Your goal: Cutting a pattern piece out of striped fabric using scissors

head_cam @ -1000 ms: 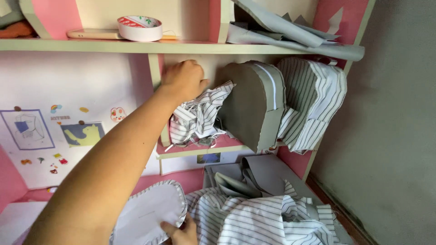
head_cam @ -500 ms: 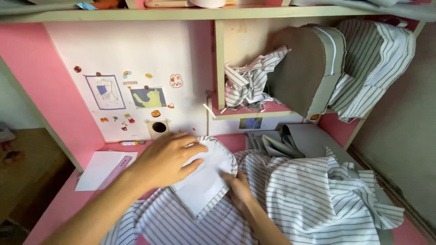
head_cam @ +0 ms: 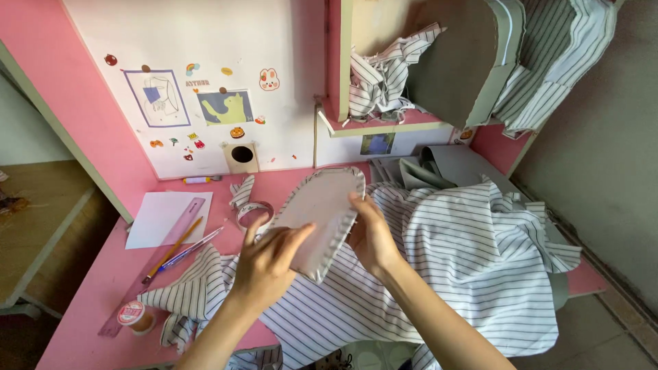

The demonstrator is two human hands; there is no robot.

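The head view shows, at the near left of the pink desk [head_cam: 82,288], a small spool of thread [head_cam: 131,315], a translucent pink ruler [head_cam: 164,253] and a pencil [head_cam: 173,249] beside a white sheet of paper [head_cam: 157,218]. Further right, the left hand [head_cam: 266,264] closes its fingers around the near end of a grey oval padded panel with stitched edge [head_cam: 319,212], lifted over the striped white fabric [head_cam: 466,260]. The right hand [head_cam: 370,236] grips the panel's right edge. Farther right, grey cardboard pieces [head_cam: 459,62] stand on the shelf.
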